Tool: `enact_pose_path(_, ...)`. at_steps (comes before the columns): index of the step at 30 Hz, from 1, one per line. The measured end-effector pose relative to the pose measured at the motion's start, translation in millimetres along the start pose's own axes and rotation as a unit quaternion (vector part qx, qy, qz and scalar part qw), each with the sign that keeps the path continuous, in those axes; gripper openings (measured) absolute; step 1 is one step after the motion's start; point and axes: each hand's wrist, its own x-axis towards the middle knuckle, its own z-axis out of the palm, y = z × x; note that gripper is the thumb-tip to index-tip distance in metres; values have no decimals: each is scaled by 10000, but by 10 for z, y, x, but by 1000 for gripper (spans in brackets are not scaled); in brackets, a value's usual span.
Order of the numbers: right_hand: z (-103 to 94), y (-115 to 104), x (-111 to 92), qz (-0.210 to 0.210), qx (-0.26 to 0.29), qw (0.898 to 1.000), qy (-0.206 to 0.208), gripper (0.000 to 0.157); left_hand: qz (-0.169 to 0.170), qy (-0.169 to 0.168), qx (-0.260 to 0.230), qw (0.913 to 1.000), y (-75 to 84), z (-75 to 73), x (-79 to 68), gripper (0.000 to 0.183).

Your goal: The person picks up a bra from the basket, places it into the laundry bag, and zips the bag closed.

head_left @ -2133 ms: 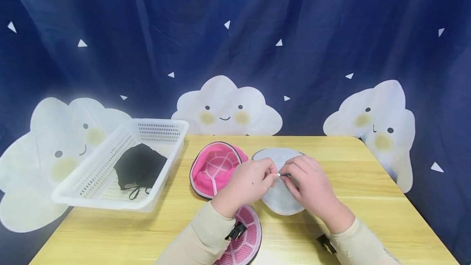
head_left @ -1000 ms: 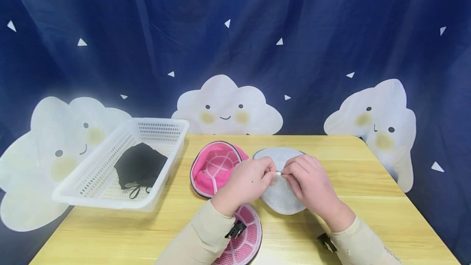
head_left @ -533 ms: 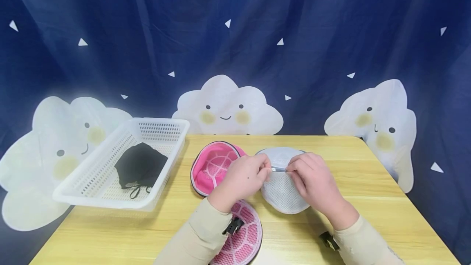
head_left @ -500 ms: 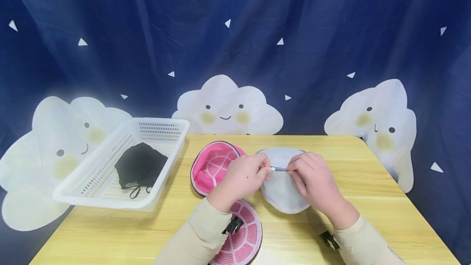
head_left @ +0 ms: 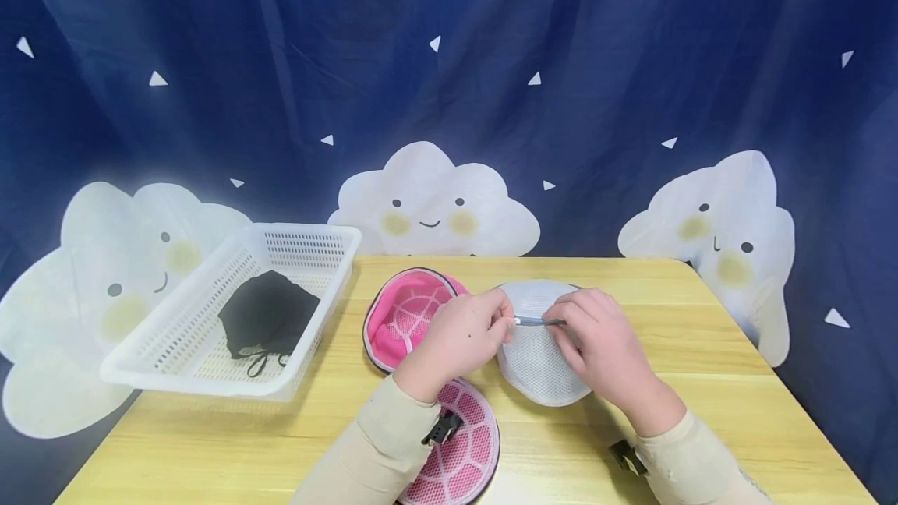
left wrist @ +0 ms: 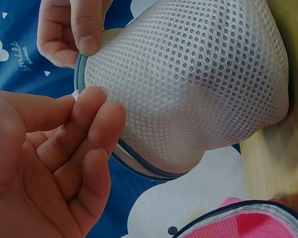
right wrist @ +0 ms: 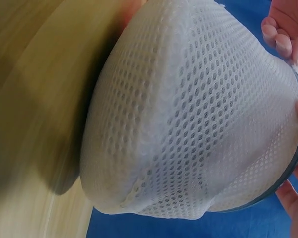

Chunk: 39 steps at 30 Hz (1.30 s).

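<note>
A white mesh laundry bag (head_left: 543, 372) stands on the table with its dark zipper (head_left: 531, 322) uppermost. My left hand (head_left: 459, 337) pinches the small white zipper pull (left wrist: 76, 94) between thumb and forefinger. A short way to the right, my right hand (head_left: 603, 341) pinches the zippered edge. Between the hands the zipper teeth run together as one band. Past the left fingers, in the left wrist view, two zipper edges (left wrist: 149, 168) stand apart. The bag's mesh side (right wrist: 188, 124) bulges out in the right wrist view; its contents are hidden.
A pink mesh bag (head_left: 410, 310) lies gaping left of the white one. Its pink mesh lid (head_left: 466, 450) is partly under the left sleeve. A white plastic basket (head_left: 189, 384) at the left holds a black garment (head_left: 266, 314) with thin straps. Behind the wooden table (head_left: 701, 411) hangs a blue curtain.
My left hand has drawn the zipper pull slightly left, away from my right hand. A longer stretch of joined zipper shows between them. The right hand keeps its pinch on the edge.
</note>
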Motion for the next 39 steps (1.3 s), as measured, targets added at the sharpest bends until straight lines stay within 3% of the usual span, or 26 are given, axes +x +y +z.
enact_pose_path(8, 19, -45, 8, -99, 24, 9999, 34, 6, 95, -187, 49, 9998, 74, 36, -10, 14)
enact_pose_path(13, 37, -56, 11, -187, 56, 9997, 111, 16, 175, -227, -24, 9996, 97, 55, -20, 15)
enact_pose_path(20, 50, -79, 10, -270, 43, 9996, 87, 12, 193, -283, -37, 9994, 117, 69, -22, 15)
enact_pose_path(31, 82, -102, 25, -446, -6, 9986, 301, 26, 160, -222, -13, 9996, 130, 94, -17, 12)
enact_pose_path(39, 71, -105, 34, -457, 18, 9986, 277, 26, 140, -190, 23, 9997, 139, 89, -12, 16)
